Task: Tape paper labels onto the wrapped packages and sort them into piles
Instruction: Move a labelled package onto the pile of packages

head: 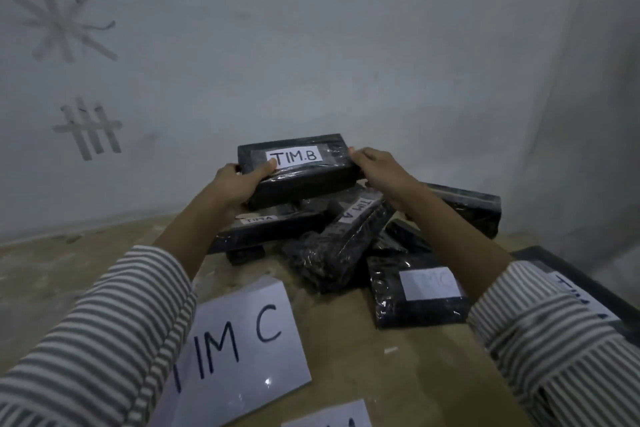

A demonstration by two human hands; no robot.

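Observation:
A black wrapped package [304, 180] with a white paper label reading "TIM.B" [296, 157] is held above a heap of similar packages. My left hand [239, 184] grips its left end, thumb on the label's edge. My right hand [377, 166] grips its right end. Below lie packages labelled "TIM A" [356, 210] and another [263, 218], and one nearer with a faint "C" label [431, 284]. A further labelled package [581, 291] lies at the right, partly hidden by my sleeve.
A large white sheet reading "TIM C" [242, 336] lies on the wooden table [69, 270] near me, with another sheet's edge [329, 416] at the bottom. A grey wall [311, 45] with tape marks stands close behind the heap.

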